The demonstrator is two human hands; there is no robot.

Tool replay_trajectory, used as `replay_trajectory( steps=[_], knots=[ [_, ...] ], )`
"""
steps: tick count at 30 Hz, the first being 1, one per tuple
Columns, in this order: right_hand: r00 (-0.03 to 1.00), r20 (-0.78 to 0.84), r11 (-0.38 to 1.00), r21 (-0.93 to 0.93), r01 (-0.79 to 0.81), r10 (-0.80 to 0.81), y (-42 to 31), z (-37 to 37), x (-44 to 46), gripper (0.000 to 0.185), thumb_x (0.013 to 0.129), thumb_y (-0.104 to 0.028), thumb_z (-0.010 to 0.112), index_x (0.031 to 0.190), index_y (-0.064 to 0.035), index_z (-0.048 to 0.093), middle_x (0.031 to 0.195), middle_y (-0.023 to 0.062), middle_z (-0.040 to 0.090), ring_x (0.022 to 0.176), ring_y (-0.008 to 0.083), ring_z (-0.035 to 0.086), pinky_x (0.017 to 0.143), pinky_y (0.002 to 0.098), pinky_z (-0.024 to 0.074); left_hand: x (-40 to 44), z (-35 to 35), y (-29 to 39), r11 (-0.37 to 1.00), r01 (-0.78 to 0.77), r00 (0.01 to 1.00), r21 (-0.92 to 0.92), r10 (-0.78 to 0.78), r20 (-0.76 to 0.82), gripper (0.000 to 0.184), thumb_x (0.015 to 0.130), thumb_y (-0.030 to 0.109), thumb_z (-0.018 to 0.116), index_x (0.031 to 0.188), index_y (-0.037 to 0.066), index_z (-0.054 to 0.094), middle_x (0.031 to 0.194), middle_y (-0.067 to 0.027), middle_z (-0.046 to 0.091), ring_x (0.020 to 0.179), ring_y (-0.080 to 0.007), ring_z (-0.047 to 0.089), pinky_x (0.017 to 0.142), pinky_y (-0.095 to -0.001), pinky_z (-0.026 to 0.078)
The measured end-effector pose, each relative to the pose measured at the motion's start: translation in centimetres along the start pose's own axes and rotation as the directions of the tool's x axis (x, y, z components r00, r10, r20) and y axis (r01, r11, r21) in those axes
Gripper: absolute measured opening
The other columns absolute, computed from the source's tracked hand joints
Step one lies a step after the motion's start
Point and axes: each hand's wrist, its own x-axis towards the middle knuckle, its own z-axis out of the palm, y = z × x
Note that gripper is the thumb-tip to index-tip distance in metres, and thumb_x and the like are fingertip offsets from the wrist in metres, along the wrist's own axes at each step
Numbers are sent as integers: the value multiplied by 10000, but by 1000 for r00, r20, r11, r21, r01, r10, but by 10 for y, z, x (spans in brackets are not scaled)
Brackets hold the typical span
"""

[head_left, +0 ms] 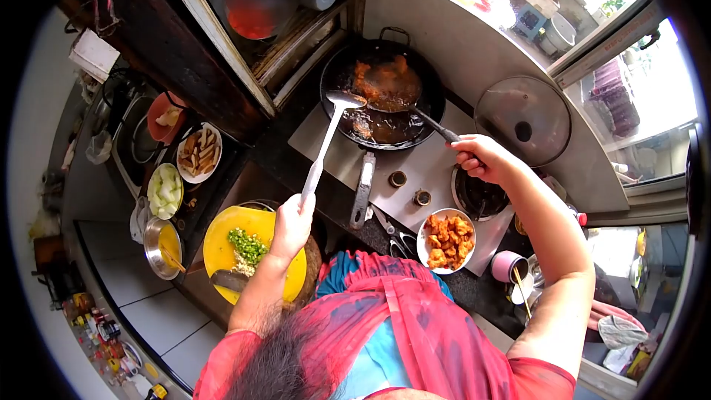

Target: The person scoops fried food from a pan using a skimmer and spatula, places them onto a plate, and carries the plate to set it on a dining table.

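Observation:
My left hand [293, 228] is closed around the handle of a metal spatula [326, 141], whose blade sits at the left side of a black wok [335, 67]. My right hand [480, 159] grips the black handle of a skimmer [437, 126]. The skimmer's bowl is over the wok and carries orange-brown fried pieces [392, 80]. Dark oil [389, 133] bubbles below, with a few more pieces in it near the front left. A white bowl of fried pieces [447, 241] stands below my right forearm.
A yellow cutting board [215, 241] with chopped greens [248, 247] and a knife [229, 279] lies at left. Beyond it stand plates of cut vegetables [164, 191] and brown strips [199, 152]. A glass lid [523, 120] leans against the right wall. Scissors [400, 241] lie near the counter edge.

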Motion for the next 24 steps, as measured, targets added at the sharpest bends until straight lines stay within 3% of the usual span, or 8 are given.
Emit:
replay_trajectory(
  steps=[6,15,18,21,24],
  knots=[
    [996,88,995,-91,36,-28,6,-6,11,67,904,-108,529,876,-116,469,626,-56,399,441,20,300,359,170,223,-10,-3,3,999,-13,999,46,15,-34,320,943,225,554,718,1,512,550,-2,403,523,-73,365,466,-289,346],
    [973,230,968,247,-45,-13,42,4,28,145,917,-107,537,1061,-89,528,608,-76,327,437,3,262,347,156,192,-28,-8,8,999,8,998,39,-5,-61,311,944,213,551,717,6,507,547,8,392,516,-64,356,452,-283,331],
    [977,209,978,208,2,-47,45,4,26,106,917,-116,540,1021,-110,523,610,-75,335,438,6,266,349,159,194,-31,-8,8,999,-3,998,36,5,-67,308,944,212,551,719,6,508,547,8,389,514,-64,354,451,-282,329],
    [986,145,995,68,78,-87,41,-1,16,82,906,-128,562,926,-150,485,619,-69,369,439,17,285,357,162,204,-33,-9,9,999,-12,997,34,14,-72,305,944,213,552,723,7,511,548,10,389,512,-63,353,451,-278,326],
    [989,66,986,-92,137,-131,34,-8,0,80,906,-114,546,942,-150,484,627,-57,400,443,20,301,364,173,213,-35,-8,8,1000,-8,998,16,9,-69,300,945,216,552,729,11,517,550,19,396,512,-56,359,452,-270,324]
  ],
)
